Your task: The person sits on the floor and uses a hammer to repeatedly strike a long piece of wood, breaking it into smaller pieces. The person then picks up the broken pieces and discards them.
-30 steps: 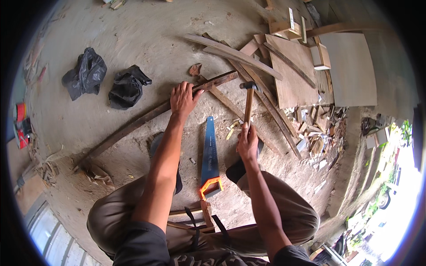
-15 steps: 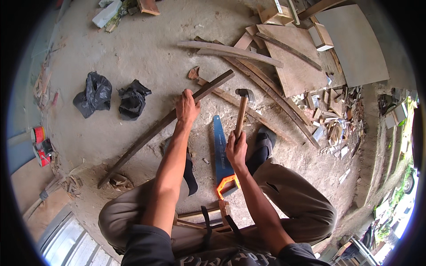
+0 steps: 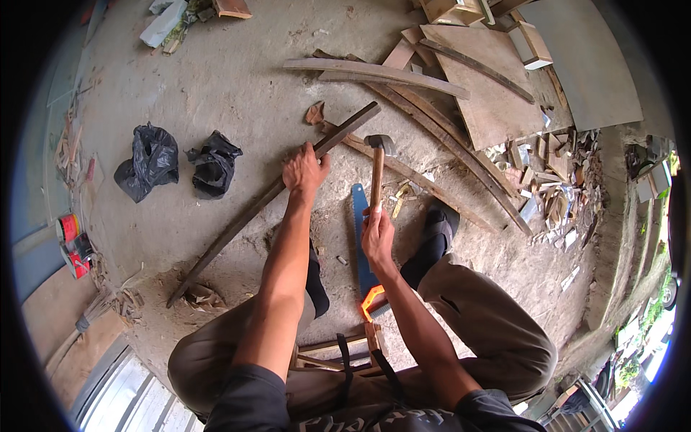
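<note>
A narrow gap runs over the floor [image 3: 245, 79] between the left hand [image 3: 305, 171] and the hammer [image 3: 378, 165] in the right hand [image 3: 377, 236], with the blue saw [image 3: 360, 223] lying along its right side. Beyond the dark batten [image 3: 230, 237] under the left hand, wider room opens toward two black bags [image 3: 152, 162], while crossed planks [image 3: 381, 72] obstruct the far right.
</note>
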Demonstrator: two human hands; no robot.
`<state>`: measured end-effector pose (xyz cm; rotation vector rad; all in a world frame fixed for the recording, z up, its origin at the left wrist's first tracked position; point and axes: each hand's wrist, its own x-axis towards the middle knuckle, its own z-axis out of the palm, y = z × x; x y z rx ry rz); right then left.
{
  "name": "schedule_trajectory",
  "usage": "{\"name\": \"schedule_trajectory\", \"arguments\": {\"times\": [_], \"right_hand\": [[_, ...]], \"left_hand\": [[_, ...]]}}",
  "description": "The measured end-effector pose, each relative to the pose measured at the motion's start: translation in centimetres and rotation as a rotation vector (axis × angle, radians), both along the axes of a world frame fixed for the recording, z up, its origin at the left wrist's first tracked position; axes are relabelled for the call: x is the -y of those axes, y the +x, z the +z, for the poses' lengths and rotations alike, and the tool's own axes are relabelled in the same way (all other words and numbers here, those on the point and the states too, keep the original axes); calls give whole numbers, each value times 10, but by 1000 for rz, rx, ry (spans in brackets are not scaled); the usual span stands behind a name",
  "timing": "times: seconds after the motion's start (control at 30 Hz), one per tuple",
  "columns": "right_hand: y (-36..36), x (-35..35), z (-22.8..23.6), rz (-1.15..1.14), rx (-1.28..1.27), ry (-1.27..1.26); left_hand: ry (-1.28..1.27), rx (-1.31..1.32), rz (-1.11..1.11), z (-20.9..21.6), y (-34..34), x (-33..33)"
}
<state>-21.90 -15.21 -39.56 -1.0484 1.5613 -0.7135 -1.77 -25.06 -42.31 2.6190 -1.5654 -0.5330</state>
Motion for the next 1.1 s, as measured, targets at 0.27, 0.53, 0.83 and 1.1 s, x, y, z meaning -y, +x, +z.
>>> {"name": "schedule_trajectory", "arguments": {"times": [0.27,0.53,0.83,1.1], "right_hand": [[1,0,-16,33,-60,0],[-12,0,-19,-6,113,89],[-1,-2,-22,-18,169,111],[19,18,30,74,-136,-108]], "left_hand": [[-217,77,30,-15,-7,-8],[-251,-27,-21,-16,1,-14],[-120,-188,-98,1,12,-5],[-214,-54,-110,-5,3,-13]]}}
